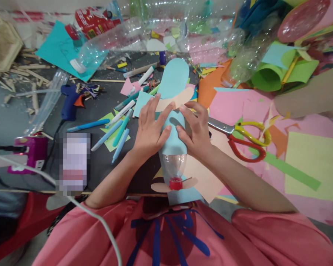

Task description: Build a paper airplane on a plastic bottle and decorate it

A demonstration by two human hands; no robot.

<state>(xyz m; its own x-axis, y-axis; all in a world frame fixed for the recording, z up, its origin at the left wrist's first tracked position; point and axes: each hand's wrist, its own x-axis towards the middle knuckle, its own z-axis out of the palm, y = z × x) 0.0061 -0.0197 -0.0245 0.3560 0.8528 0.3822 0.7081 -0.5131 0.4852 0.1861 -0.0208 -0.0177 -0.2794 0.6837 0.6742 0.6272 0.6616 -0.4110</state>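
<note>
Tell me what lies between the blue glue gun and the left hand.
In the head view, several loose markers, some over light green paper, lie between the glue gun and the left hand.

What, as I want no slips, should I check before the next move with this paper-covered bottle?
1. Both hands at the work: ok; left hand and right hand touch the light-blue paper on the bottle.
2. Red cap on the bottle: ok.
3. Peach strip firmly attached: cannot tell.
4. Scissors well clear of the right hand: not ok; the blades run toward it, tips hidden.
5. Glue gun away from both hands: ok.
6. Glue gun cold: cannot tell.
</note>
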